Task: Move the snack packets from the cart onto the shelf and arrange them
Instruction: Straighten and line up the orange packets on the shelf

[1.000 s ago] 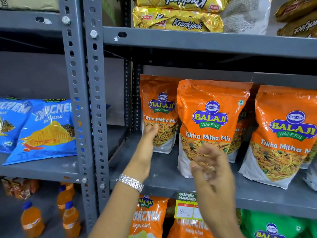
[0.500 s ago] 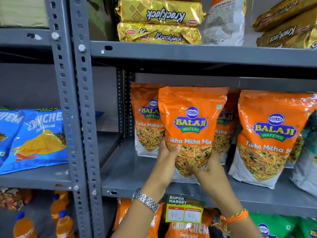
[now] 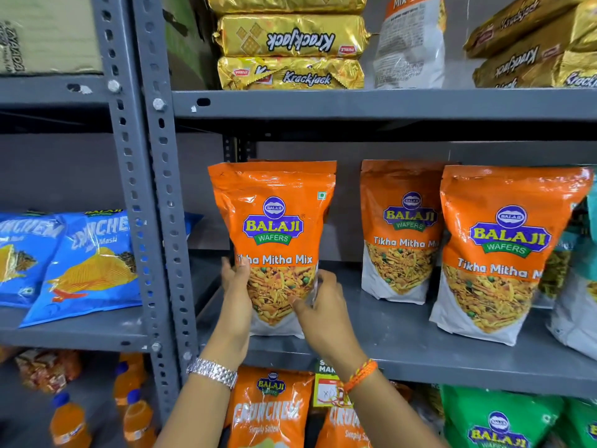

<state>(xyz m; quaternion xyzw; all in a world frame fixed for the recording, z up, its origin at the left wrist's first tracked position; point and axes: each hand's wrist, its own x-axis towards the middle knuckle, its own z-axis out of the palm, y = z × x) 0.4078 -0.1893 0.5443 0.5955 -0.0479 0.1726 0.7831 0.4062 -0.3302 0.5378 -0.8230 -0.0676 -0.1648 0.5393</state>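
An orange Balaji Tikha Mitha Mix packet (image 3: 274, 221) stands upright at the left end of the grey middle shelf (image 3: 403, 344). My left hand (image 3: 237, 292) grips its lower left edge and my right hand (image 3: 318, 305) grips its lower right edge. Behind it the top of another orange packet just shows. Two more of the same orange packets stand to the right, one further back (image 3: 402, 231) and one nearer the front (image 3: 504, 250). The cart is out of view.
Grey perforated uprights (image 3: 151, 205) border the shelf on the left. Blue Crunchem packets (image 3: 87, 266) lie on the left bay. Gold Krackjack packs (image 3: 290, 53) fill the shelf above. Orange and green packets (image 3: 497, 421) and orange bottles (image 3: 129, 412) sit below. A price tag (image 3: 326, 389) hangs on the shelf edge.
Both hands took hold of the front orange packet and slid it left to the shelf's left end, in front of the back-left packet. The view has shifted left and down.
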